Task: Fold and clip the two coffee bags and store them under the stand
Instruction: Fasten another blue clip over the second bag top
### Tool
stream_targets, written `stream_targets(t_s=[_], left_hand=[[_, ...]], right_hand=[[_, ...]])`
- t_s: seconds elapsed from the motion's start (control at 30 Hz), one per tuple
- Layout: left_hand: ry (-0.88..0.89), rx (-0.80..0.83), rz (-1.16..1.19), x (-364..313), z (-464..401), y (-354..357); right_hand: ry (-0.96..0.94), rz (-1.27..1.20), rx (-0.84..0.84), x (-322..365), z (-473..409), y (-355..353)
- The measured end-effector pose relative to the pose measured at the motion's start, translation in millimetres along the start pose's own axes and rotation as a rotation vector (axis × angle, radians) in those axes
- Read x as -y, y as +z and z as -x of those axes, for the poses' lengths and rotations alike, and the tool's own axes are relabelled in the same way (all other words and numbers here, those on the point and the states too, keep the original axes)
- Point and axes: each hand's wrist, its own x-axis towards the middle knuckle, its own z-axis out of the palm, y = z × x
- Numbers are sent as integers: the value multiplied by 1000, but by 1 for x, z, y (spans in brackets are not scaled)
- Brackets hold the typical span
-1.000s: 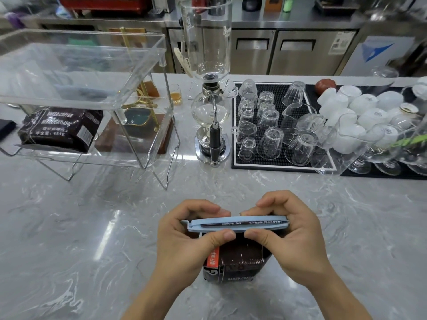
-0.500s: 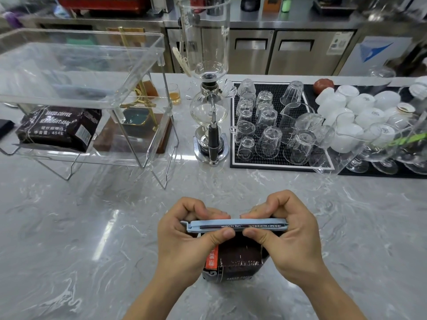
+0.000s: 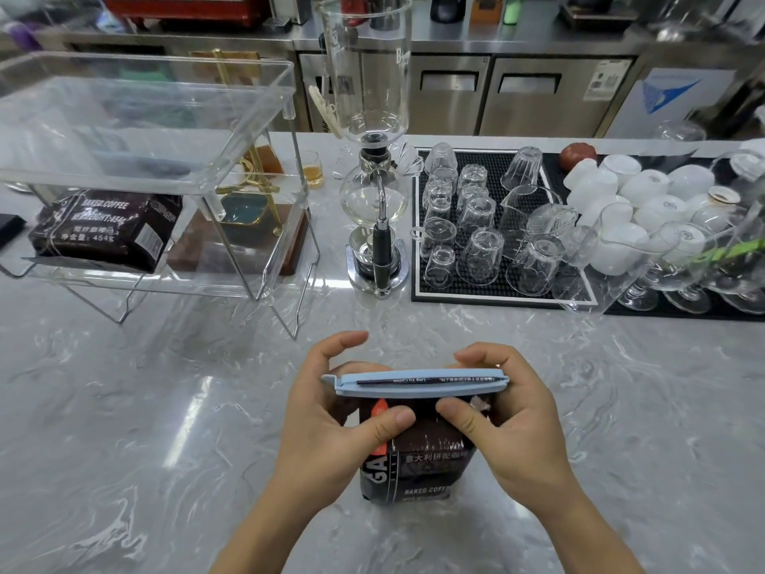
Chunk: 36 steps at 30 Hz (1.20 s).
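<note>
1. Coffee bag [image 3: 418, 461] stands upright near counter's [image 3: 124, 428] front edge, blue clip [image 3: 416, 383] across its folded top.
2. L hand [image 3: 331, 416] and R hand [image 3: 509, 416] both grasp bag just below clip, thumbs on its front.
3. 2nd bag [image 3: 103, 229] lies under clear stand [image 3: 145, 130], counter's back-left.

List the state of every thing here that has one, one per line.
Coffee bag in hands: upright on the counter, top folded, clip on it.
Blue clip: closed across the bag's top.
Left hand: holds bag, thumb pressing its front.
Right hand: holds bag, thumb pressing its front.
Second coffee bag: lying flat under the stand.
Glasses on mat: upside down.
</note>
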Motion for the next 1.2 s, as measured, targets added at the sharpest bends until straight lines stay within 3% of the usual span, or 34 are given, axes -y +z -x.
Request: stream_targets(t_s=[0.2,0.4,0.6,0.87,1.2], left_hand=[[-16,59,-142,17,10,-6],[58,-79,-217,30,12,1],[131,-117,-273,38,9,4],[121,-172,-231,46,11,2],[81,-198,-153,43,8,9]], right_hand=[[89,74,26,-16,9,1],[102,19,-65,-28,11,9],[39,-16,-146,-34,9,15],[16,18,-310,-53,12,20],[43,-49,-267,-53,9,24]])
